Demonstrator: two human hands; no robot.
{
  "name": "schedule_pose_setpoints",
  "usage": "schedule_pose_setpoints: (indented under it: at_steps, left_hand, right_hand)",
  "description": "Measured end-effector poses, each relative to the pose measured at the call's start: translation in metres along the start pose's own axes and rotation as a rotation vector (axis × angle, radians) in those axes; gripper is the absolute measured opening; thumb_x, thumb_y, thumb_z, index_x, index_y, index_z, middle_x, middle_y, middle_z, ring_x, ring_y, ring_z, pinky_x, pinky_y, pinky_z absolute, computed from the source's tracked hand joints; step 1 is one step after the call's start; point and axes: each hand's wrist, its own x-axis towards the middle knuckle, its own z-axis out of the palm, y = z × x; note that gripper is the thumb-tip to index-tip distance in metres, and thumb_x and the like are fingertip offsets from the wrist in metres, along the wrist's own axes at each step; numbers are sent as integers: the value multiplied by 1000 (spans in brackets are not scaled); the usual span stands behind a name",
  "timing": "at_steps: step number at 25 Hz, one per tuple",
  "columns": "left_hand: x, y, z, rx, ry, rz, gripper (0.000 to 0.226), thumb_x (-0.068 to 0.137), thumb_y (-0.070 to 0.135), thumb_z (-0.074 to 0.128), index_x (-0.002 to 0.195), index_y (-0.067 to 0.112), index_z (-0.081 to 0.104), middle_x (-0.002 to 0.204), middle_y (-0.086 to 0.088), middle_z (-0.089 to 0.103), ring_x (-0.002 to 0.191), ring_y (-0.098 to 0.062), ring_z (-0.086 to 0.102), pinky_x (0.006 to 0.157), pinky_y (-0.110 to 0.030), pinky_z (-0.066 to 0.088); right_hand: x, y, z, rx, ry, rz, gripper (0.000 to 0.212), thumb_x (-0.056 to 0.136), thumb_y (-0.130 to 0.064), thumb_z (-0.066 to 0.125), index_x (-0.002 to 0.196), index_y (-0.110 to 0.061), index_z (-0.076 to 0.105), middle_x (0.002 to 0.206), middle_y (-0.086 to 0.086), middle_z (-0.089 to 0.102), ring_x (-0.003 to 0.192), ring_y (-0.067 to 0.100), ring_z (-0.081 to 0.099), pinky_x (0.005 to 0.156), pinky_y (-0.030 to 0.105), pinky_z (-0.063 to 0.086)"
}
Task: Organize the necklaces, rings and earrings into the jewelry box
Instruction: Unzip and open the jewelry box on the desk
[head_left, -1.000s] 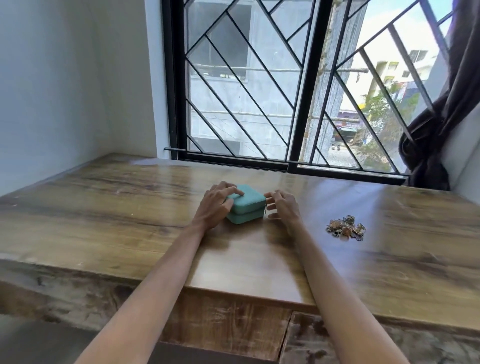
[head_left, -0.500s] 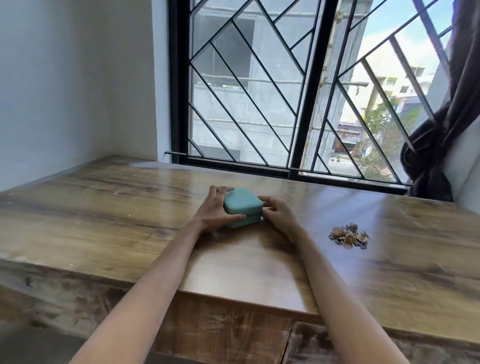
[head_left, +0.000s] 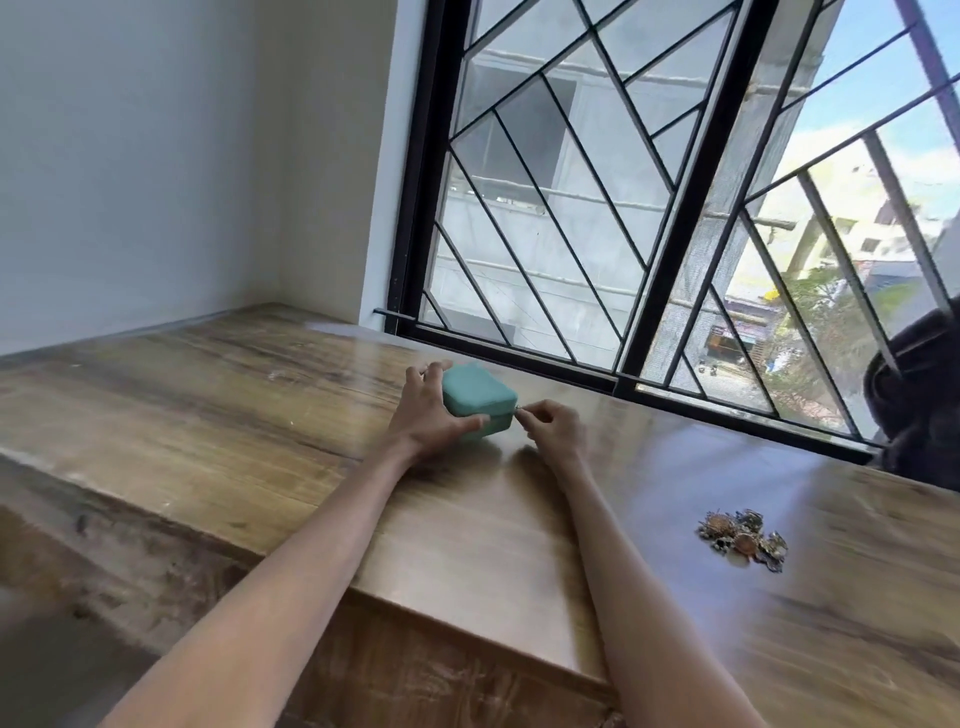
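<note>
A closed teal jewelry box (head_left: 480, 396) sits on the wooden bench (head_left: 270, 415) near the barred window (head_left: 649, 208). The left hand (head_left: 423, 415) wraps its fingers around the box's left side, thumb across the front. The right hand (head_left: 553, 428) has its fingers pinched on the small metal zipper pull (head_left: 517, 410) at the box's right corner. A heap of jewelry (head_left: 743, 538) lies well apart to the right.

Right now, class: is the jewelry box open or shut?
Shut. The box has its lid down flush; the left hand steadies it while the right hand pinches the zipper pull.
</note>
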Motion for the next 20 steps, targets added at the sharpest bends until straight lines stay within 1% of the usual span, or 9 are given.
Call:
schedule_pose_setpoints:
  at_steps: [2, 4, 6, 8, 10, 14, 18, 19, 20]
  left_hand:
    - [2, -3, 1, 23, -2, -7, 90, 64, 42, 81, 137, 17, 34, 130, -13, 32, 122, -28, 41, 108, -37, 37]
    - [2, -5, 3, 51, -20, -13, 88, 64, 45, 80, 136, 19, 36, 130, -13, 31, 124, -28, 38, 109, -38, 34]
    - [0, -4, 4, 93, -40, -16, 85, 65, 48, 78, 135, 20, 38, 130, -13, 29, 127, -28, 33, 112, -37, 31]
    - [0, -5, 4, 118, -51, -28, 83, 66, 51, 76, 134, 21, 40, 129, -13, 28, 128, -29, 31, 113, -37, 29]
    - [0, -4, 3, 150, -67, -23, 82, 66, 55, 75, 133, 23, 41, 128, -13, 28, 127, -30, 32, 112, -38, 29]
    - [-4, -1, 3, 209, -79, -30, 81, 68, 68, 65, 132, 24, 41, 126, -14, 29, 124, -32, 34, 109, -40, 31]
    - [-9, 3, 1, 133, -84, -2, 104, 59, 93, 17, 129, 23, 49, 127, -15, 30, 127, -28, 30, 112, -41, 25]
    - [-9, 1, 1, 116, -89, 29, 98, 65, 89, 19, 127, 22, 53, 128, -15, 32, 129, -28, 28, 114, -41, 23]
    - [-12, 4, -1, 158, -129, 55, 78, 76, 78, 34, 126, 22, 55, 129, -14, 33, 130, -27, 29, 115, -40, 22]
  right_hand:
    - [-2, -2, -2, -105, 14, -36, 9, 80, -19, 70, 83, -11, 72, 71, -4, 64, 69, 11, 59, 66, 24, 43]
    - [-5, -3, -4, -172, -2, -50, 6, 77, -16, 69, 81, -13, 73, 71, -3, 67, 69, 11, 60, 65, 24, 43]
    - [-8, -2, -9, -130, -86, -29, 5, 76, -14, 69, 73, -18, 71, 69, 0, 70, 63, 11, 63, 63, 25, 48]
    - [-15, -4, -11, -38, -220, -25, 14, 77, -9, 69, 68, -20, 68, 66, 3, 69, 55, 9, 60, 56, 24, 47]
    - [-21, -10, -8, -19, -276, -65, 12, 76, -10, 68, 68, -19, 68, 68, 9, 69, 54, 9, 57, 53, 23, 44]
    - [-30, -13, 3, -46, -255, -110, 9, 73, -22, 68, 65, -25, 66, 67, 4, 70, 60, 11, 60, 61, 36, 50]
    - [-31, -7, -5, -75, -143, -48, 18, 72, -16, 68, 62, -31, 63, 65, -2, 67, 63, 14, 61, 68, 45, 56]
    - [-31, -5, -10, -80, -97, -22, 18, 73, -15, 68, 63, -29, 65, 67, 0, 69, 64, 15, 61, 69, 45, 56]
    - [-31, -4, -14, -85, -51, 8, 13, 74, -15, 67, 67, -26, 68, 70, 3, 70, 65, 15, 61, 70, 44, 56]
